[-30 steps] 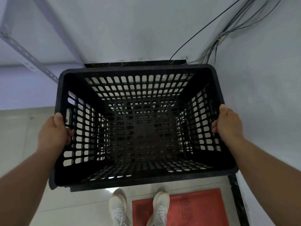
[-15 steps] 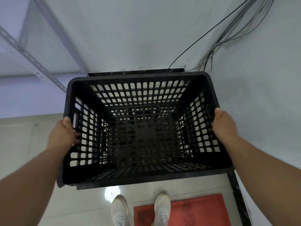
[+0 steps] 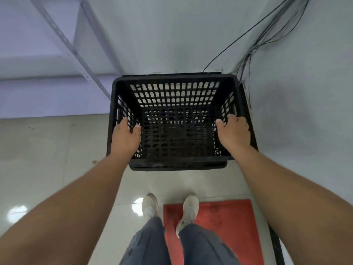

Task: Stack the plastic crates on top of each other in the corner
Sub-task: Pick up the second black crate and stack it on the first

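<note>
Black crate (image 3: pixel 175 119) in both hands' grip

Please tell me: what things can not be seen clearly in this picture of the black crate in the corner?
Head view only:
- What is under the black crate: hidden by its own mesh floor and front rim.
- Left hand and right hand fingers: curled over the side walls, outer tips hidden.
- Cables: cut off by the top edge.
</note>
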A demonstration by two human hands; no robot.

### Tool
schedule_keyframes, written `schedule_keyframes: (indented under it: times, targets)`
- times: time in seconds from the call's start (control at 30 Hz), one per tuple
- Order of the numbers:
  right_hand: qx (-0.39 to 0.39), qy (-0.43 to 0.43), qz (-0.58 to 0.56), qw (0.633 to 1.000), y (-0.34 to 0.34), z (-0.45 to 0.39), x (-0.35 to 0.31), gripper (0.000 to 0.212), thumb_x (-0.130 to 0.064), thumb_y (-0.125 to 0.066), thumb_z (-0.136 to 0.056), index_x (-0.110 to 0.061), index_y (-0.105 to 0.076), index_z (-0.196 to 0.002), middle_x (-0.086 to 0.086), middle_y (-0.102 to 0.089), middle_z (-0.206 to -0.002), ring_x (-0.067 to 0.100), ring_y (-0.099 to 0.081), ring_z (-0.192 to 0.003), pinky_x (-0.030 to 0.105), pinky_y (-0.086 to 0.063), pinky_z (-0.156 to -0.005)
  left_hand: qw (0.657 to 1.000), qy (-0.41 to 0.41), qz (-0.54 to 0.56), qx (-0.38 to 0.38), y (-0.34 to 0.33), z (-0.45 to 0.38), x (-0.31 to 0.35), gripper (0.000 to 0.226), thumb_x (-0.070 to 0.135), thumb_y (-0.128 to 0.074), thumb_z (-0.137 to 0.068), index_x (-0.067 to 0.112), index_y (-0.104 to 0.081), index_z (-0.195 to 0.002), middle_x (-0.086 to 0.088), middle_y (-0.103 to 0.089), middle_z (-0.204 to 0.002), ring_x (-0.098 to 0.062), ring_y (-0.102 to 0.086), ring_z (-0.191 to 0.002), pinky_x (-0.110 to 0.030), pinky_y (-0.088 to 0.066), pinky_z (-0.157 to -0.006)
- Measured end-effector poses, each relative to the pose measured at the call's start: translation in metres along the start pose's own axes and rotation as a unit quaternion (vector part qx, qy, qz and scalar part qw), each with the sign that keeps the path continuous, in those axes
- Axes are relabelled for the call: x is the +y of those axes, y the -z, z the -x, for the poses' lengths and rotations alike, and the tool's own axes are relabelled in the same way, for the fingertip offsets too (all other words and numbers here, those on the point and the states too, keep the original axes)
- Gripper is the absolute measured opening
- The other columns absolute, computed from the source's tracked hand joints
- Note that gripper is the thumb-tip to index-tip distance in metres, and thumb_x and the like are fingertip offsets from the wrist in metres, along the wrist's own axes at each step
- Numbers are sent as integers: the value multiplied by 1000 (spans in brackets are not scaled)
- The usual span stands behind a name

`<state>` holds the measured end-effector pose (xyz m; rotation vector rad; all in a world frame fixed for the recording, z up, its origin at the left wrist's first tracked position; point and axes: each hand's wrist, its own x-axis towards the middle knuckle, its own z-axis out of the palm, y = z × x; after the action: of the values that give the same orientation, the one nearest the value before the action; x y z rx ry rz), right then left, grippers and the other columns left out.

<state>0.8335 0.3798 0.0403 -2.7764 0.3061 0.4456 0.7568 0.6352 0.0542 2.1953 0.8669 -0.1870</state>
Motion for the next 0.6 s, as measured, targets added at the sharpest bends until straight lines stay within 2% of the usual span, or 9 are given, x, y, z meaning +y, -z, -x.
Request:
schedule_keyframes:
  times: [0.17,0.3,0.43,0.53,0.6]
  targets:
    - [-5,13,-49,999,20,38,-4,55,-46,-37,-97,-10,-44,-137,16,-44,-137,32,-46,-123,45,-40,-99,999,-17,26,-19,17,50,25,48,28,-42,-98,11,-37,-143,-11,-44,-145,-27,-42,-131,-27,-31,-96]
    - [0,4,-103,995,35,66,-5,54,-47,-35,-96,-11,-49,-134,14,-48,-134,30,-51,-117,39,-42,-92,999,-4,32,-40,29,72,23,56,38,-41,-97,15,-30,-147,-9,-40,-150,-26,-39,-135,-35,-30,-107]
    - [27,-12,-151,988,45,93,-3,52,-50,-36,-95,-12,-62,-117,12,-58,-118,26,-58,-99,32,-41,-74,996,-29,49,-66,35,87,27,58,39,-43,-97,15,-30,-147,-9,-41,-148,-25,-40,-134,-33,-30,-106]
    - [37,-47,-165,984,53,116,-3,51,-50,-37,-96,-13,-59,-123,11,-52,-125,27,-57,-106,34,-40,-79,990,-66,71,-103,38,95,31,57,39,-45,-96,17,-31,-147,-7,-42,-147,-24,-42,-132,-29,-31,-101]
    - [55,-66,-173,981,55,134,-2,44,-51,-38,-95,-17,-61,-112,13,-55,-119,30,-59,-104,34,-41,-76,985,-92,74,-125,43,98,33,59,41,-46,-95,17,-31,-147,-8,-40,-149,-24,-40,-134,-32,-32,-106]
